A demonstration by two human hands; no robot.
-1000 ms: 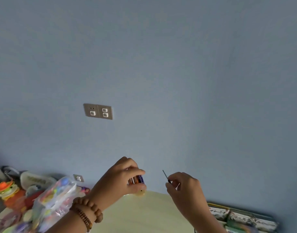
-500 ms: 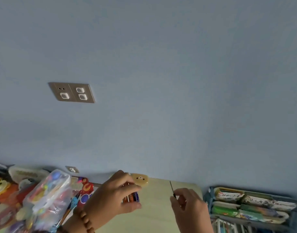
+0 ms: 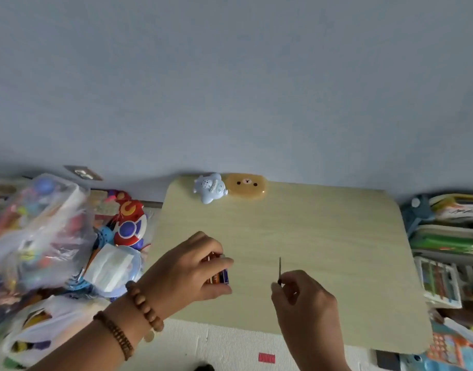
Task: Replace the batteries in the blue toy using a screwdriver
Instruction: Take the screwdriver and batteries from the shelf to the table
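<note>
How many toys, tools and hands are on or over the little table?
Toys at the table's far edge: 2 (blue toy, brown bear toy)
Screwdriver: 1
Hands: 2 (left hand holding batteries, right hand holding the screwdriver)
Battery count: cannot tell
Total: 5

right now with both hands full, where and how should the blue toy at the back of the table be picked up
Grip the blue toy across its rounded body, from above and the near side. It lies flat at the table's far edge with the bear-faced case tight against its right, so a right-side pinch is blocked. The left hand would need to put the batteries down first.
</note>
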